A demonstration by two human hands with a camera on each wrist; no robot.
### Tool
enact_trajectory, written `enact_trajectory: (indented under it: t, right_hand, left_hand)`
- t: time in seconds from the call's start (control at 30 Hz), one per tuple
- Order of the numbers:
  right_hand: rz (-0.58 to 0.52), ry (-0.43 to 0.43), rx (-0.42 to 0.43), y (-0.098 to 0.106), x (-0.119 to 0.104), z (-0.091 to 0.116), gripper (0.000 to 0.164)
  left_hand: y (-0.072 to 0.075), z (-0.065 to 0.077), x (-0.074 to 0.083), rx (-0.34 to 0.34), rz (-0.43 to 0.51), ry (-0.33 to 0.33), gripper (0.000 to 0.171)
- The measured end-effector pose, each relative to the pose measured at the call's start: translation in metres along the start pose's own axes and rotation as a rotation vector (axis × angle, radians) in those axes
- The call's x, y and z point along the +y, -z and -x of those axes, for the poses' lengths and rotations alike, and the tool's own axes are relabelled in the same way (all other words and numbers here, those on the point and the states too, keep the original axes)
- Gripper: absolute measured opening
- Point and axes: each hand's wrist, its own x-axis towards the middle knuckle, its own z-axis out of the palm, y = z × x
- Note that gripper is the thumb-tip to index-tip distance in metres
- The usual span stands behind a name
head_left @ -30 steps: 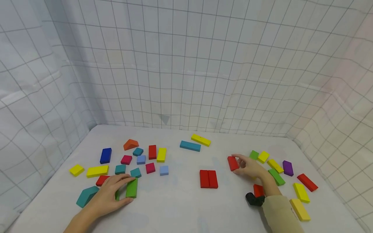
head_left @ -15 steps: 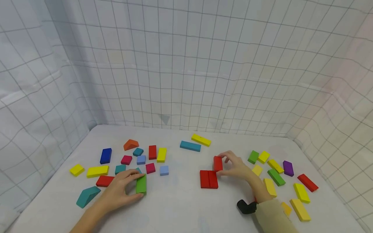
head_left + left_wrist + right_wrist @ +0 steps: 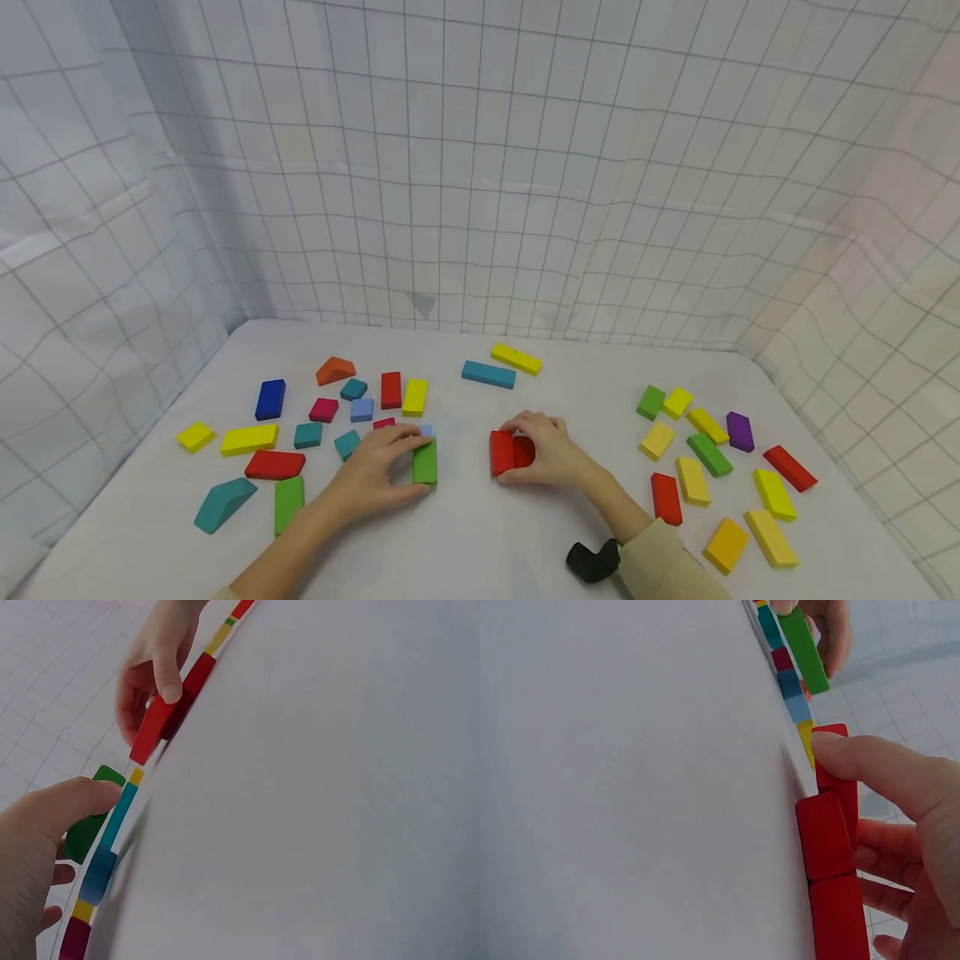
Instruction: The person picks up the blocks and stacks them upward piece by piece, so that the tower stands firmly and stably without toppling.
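My left hand (image 3: 373, 472) pinches a green block (image 3: 425, 462) by its two ends between thumb and fingers. In the left wrist view that green block (image 3: 94, 817) shows raised above the table surface. My right hand (image 3: 553, 454) grips a red block (image 3: 501, 454) the same way, thumb at the near end. The held red block (image 3: 838, 791) overlaps the left end of a pair of red blocks (image 3: 826, 834) lying side by side on the table. In the head view the right hand covers most of that pair.
Several loose blocks lie at the left, among them another green block (image 3: 288, 505) by the left forearm and a teal wedge (image 3: 224, 504). A blue bar (image 3: 488, 374) and a yellow bar (image 3: 516, 359) lie behind. More blocks, including a red one (image 3: 666, 498), spread at the right.
My left hand has carried the green block rightward, uncovering another green block. My right hand has brought the red block leftward from the right side to the red pair.
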Motion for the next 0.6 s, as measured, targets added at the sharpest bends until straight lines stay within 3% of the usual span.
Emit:
enact_trajectory:
  t: [0.43,0.6]
  right_hand:
    - [0.043,0.008,-0.001,-0.006,-0.002,0.002,0.053]
    - [-0.003,0.003,-0.013,-0.006,0.0,0.003,0.053]
  left_hand:
    - [-0.033,-0.033,0.016,-0.079,-0.111,-0.125,0.054]
    - [-0.041,-0.041,0.018,-0.106,-0.112,-0.128,0.053]
